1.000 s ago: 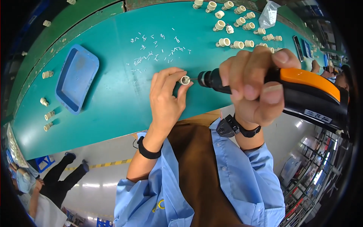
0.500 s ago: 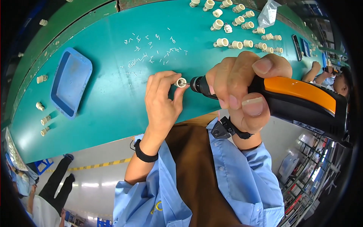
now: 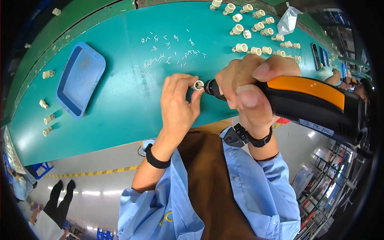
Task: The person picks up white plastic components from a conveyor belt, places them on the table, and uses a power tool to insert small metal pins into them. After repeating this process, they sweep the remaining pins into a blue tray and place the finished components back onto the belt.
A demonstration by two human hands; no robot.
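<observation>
Between the thumb and fingers of my left hand (image 3: 180, 102) is a small cream lamp socket (image 3: 197, 85), its round opening turned toward me and to the right. My right hand (image 3: 256, 86) wraps around a black and orange power screwdriver (image 3: 310, 90). The tool lies roughly level, its tip pointing left. That tip meets the socket's opening; how deep the bit goes in cannot be made out. Beyond my left hand, many small silvery screws or pins (image 3: 160, 58) are scattered on the green table (image 3: 124, 104).
A blue tray (image 3: 100, 62) rests on the left of the table, with several cream sockets (image 3: 49, 119) beside it. More sockets (image 3: 240, 48) stand in a group at the far right, near a clear plastic bag (image 3: 289, 20). Other people (image 3: 48, 222) are at the left and right edges.
The screwdriver's tip has come up to the socket's opening, from just right of it. My right hand's grip has shifted a little. The whole view has also turned slightly.
</observation>
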